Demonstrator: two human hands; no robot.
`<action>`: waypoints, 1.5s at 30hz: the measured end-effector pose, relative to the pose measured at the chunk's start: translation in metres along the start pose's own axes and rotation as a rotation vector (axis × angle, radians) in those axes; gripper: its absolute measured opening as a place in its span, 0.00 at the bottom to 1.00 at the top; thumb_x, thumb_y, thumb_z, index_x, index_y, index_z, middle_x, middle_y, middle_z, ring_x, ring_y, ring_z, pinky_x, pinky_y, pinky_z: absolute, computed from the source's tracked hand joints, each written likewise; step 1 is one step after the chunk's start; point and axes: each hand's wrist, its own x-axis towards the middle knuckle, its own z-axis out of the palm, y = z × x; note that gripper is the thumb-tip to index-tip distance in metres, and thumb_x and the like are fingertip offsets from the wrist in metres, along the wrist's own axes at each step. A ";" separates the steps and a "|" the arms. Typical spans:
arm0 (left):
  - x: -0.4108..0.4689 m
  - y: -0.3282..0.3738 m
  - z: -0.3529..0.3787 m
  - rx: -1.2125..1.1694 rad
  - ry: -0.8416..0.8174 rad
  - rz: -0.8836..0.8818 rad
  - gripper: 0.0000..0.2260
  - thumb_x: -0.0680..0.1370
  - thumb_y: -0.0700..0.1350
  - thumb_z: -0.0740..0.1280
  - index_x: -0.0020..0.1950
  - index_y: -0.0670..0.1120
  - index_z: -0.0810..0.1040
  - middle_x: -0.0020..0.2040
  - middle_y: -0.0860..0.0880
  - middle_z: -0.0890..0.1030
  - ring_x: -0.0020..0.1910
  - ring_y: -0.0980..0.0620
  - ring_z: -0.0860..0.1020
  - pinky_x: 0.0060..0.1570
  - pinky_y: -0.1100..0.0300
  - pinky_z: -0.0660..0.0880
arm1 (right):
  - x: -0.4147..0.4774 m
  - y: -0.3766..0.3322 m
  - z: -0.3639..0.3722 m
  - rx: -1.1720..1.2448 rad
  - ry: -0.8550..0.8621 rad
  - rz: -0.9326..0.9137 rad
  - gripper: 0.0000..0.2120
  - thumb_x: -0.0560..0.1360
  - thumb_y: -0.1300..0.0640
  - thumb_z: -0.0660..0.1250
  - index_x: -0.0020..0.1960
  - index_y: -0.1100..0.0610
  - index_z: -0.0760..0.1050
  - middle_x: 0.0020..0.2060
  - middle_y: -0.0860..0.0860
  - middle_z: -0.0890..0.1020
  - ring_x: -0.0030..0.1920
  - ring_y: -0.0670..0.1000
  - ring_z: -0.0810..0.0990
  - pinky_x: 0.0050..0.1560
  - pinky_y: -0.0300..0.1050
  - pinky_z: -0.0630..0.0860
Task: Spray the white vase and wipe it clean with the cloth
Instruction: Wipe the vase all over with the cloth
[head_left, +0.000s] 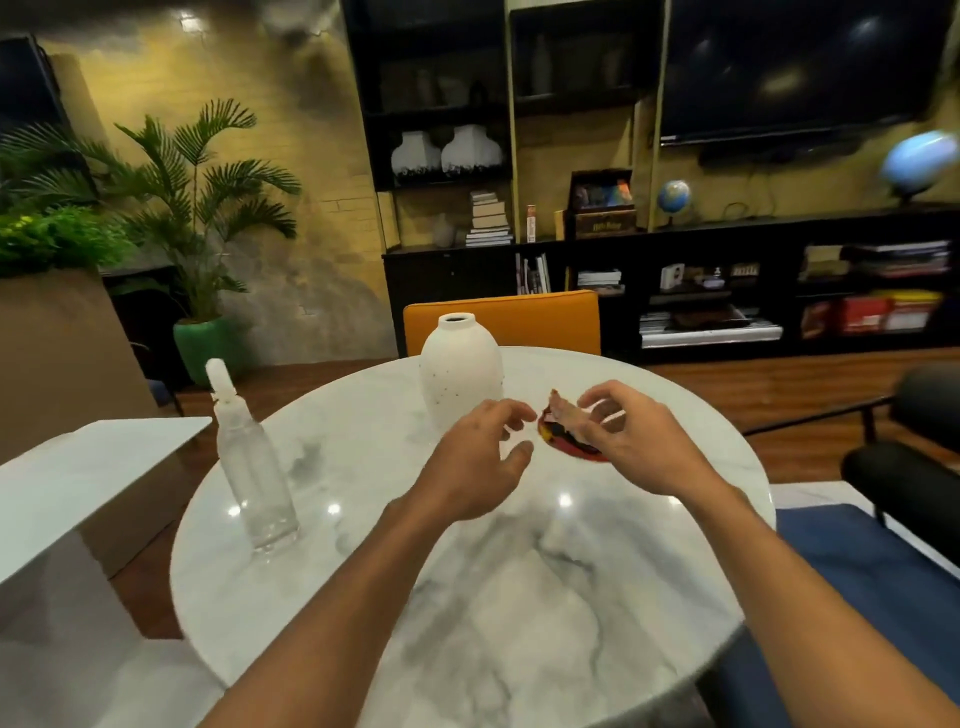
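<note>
A white egg-shaped vase (460, 371) stands upright at the far side of the round marble table (467, 597). A clear spray bottle (254, 467) with a white nozzle stands at the table's left. A red, black and yellow cloth (563, 439) lies bunched on the table just right of the vase. My right hand (631, 441) is over the cloth, fingertips pinching one raised corner of it. In front of the vase hovers my left hand (480, 460), fingers spread and holding nothing, close to the cloth's left edge.
An orange chair back (545, 319) stands behind the table. A blue seat (872, 582) and a black chair (914, 457) are to the right, and a white side table (88, 478) sits at the left. Dark shelving and a potted palm (202, 208) line the far wall.
</note>
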 end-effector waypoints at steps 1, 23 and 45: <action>0.013 0.002 0.009 0.064 -0.069 0.006 0.16 0.81 0.51 0.67 0.69 0.57 0.73 0.64 0.55 0.77 0.61 0.53 0.76 0.65 0.49 0.76 | 0.007 0.011 -0.005 -0.046 0.003 0.032 0.11 0.79 0.47 0.70 0.59 0.48 0.76 0.49 0.45 0.82 0.48 0.47 0.82 0.46 0.44 0.81; 0.118 0.004 0.122 0.666 -0.195 0.229 0.13 0.79 0.46 0.67 0.64 0.46 0.75 0.61 0.46 0.77 0.61 0.43 0.76 0.50 0.50 0.74 | 0.056 0.100 0.012 -0.450 0.082 0.140 0.07 0.80 0.52 0.66 0.51 0.49 0.83 0.46 0.48 0.86 0.46 0.54 0.80 0.43 0.45 0.72; 0.012 -0.028 0.000 -0.400 0.407 0.153 0.16 0.81 0.49 0.67 0.69 0.54 0.71 0.61 0.53 0.80 0.61 0.51 0.79 0.63 0.51 0.78 | 0.067 -0.072 0.022 0.372 -0.195 -0.132 0.09 0.83 0.53 0.64 0.54 0.55 0.82 0.48 0.54 0.86 0.49 0.52 0.84 0.48 0.43 0.83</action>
